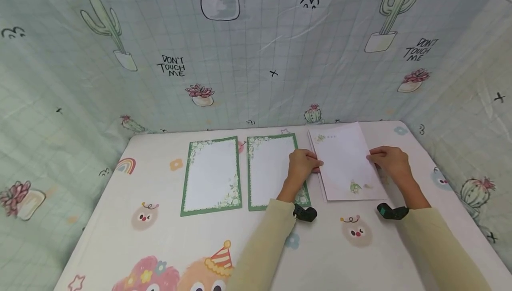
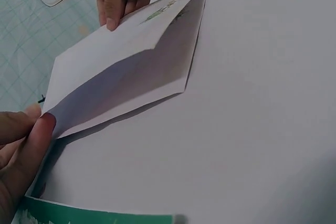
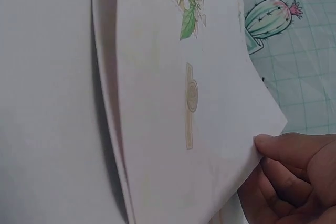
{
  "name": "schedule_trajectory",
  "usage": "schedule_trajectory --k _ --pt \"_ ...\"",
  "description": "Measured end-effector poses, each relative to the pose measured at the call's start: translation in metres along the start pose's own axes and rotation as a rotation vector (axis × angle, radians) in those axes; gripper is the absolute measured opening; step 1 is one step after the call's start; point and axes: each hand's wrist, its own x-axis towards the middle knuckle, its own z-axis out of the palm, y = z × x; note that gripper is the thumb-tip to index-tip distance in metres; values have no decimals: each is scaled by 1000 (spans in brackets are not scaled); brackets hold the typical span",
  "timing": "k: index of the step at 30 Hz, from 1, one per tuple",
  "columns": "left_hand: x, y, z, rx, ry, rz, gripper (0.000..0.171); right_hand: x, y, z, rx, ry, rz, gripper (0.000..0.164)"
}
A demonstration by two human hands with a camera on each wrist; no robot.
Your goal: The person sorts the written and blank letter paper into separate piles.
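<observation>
A white sheet of paper (image 1: 344,166) with small green plant prints lies at the right of the table, over at least one more sheet (image 2: 157,85). My left hand (image 1: 302,165) pinches the left edge between thumb and fingers. At the opposite edge, my right hand (image 1: 391,163) pinches the top sheet and lifts it, thumb on top (image 3: 302,174). A gap shows between the upper and lower paper in the left wrist view. Left of them lies a green-bordered sheet (image 1: 269,166), partly covered by my left hand and wrist.
Another green-bordered sheet (image 1: 212,175) lies further left. The table (image 1: 156,233) wears a white cloth with cartoon prints. A cactus-patterned curtain (image 1: 248,42) hangs behind and along both sides. Black straps or devices (image 1: 306,213) sit at both wrists.
</observation>
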Motion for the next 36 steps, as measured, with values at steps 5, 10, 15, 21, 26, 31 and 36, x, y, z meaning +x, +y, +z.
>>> schedule_trajectory --k 5,10,15,21,26,31,36 --pt "-1 6 1 65 19 -22 12 2 -1 -1 -4 6 -22 33" --pt "-2 13 4 198 25 -70 15 3 -3 -2 -23 17 -36 31" --pt "-2 19 5 282 27 -40 19 6 -6 -1 -21 56 -68 31" --pt "-4 19 3 324 28 -45 22 4 -5 5 -20 65 -60 30" --pt "-9 20 -3 336 37 -20 14 -1 -5 10 -19 67 -71 27" --pt "-10 28 -16 352 18 19 20 -1 -4 7 -35 70 -54 27" --pt "-10 30 -35 376 4 62 24 -5 -5 1 -56 82 -58 27"
